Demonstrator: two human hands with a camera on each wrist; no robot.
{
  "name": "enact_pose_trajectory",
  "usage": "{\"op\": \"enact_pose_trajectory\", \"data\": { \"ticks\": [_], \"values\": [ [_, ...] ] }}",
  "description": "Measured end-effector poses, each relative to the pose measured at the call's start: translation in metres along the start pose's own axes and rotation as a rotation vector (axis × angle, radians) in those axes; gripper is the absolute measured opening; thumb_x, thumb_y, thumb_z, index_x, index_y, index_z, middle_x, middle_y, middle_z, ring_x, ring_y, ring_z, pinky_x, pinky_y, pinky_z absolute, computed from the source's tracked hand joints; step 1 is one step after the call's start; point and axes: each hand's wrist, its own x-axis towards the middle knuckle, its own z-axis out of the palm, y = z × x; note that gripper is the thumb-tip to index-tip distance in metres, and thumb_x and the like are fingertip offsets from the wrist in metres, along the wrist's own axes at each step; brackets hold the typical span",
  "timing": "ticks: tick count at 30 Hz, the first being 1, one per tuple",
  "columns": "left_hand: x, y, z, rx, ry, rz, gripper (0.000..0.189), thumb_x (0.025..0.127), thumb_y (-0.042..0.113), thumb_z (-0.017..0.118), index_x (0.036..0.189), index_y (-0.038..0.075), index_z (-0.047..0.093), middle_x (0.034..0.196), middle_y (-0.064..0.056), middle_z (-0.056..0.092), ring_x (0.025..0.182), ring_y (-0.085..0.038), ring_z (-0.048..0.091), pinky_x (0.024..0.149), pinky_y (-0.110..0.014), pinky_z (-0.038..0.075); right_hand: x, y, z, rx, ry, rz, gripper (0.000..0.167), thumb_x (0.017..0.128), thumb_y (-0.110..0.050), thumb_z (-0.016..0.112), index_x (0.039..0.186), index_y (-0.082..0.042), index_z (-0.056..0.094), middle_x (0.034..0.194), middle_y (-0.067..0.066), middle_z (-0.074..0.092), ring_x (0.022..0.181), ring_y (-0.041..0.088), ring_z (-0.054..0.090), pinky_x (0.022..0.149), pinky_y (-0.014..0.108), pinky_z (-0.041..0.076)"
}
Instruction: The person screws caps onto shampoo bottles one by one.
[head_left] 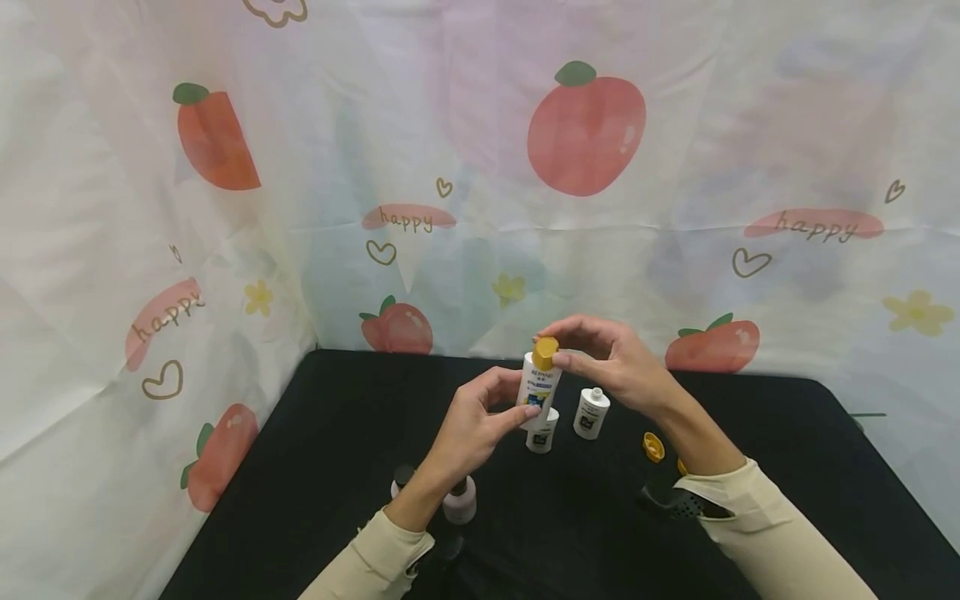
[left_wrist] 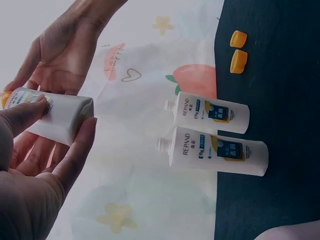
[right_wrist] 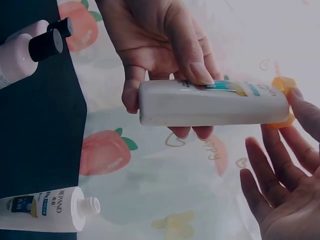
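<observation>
Above the table, my left hand (head_left: 474, 417) grips a white bottle (head_left: 539, 385) round its body, thumb across the printed label. The bottle is tilted slightly, its yellow cap (head_left: 546, 353) uppermost. With thumb and fingers my right hand (head_left: 611, 362) pinches that cap, which sits at the bottle's mouth; whether it is fully seated I cannot tell. Behind the held bottle stand two more white bottles, one partly hidden (head_left: 541, 437) and one with a bare neck (head_left: 592, 413). In the left wrist view both show bare necks, upright side by side.
Two loose yellow caps lie right of the bottles, one in plain sight (head_left: 653, 447), the other (head_left: 682, 467) partly behind the right wrist. Pale pinkish bottles with black caps (right_wrist: 46, 45) stand at the left, partly covered by the left forearm. A printed curtain (head_left: 480, 167) surrounds the black table (head_left: 352, 417).
</observation>
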Motion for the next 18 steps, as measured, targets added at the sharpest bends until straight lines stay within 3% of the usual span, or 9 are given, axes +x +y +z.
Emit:
{"op": "enact_pose_trajectory", "data": {
  "ticks": [9, 18],
  "values": [
    [0.0007, -0.0004, -0.0007, 0.034, 0.025, -0.024, 0.035, 0.09, 0.014, 0.078, 0.124, 0.012, 0.067, 0.114, -0.004, 0.073, 0.105, -0.015, 0.07, 0.098, -0.041, 0.053, 0.0, -0.0035, -0.0004, -0.052, 0.011, 0.03, 0.03, 0.098, -0.005, 0.066, 0.128, -0.012, 0.067, 0.125, 0.005, 0.067, 0.123, 0.019, 0.061, 0.104, 0.029, 0.049],
    [0.0005, -0.0011, -0.0003, 0.034, 0.041, -0.014, 0.035, 0.089, 0.012, 0.079, 0.122, 0.012, 0.068, 0.112, -0.004, 0.074, 0.103, -0.014, 0.071, 0.097, -0.039, 0.054, 0.0002, -0.0028, 0.0025, -0.057, 0.033, 0.02, 0.028, 0.098, -0.005, 0.066, 0.125, -0.012, 0.068, 0.122, 0.005, 0.067, 0.12, 0.018, 0.062, 0.104, 0.028, 0.048]
  ]
}}
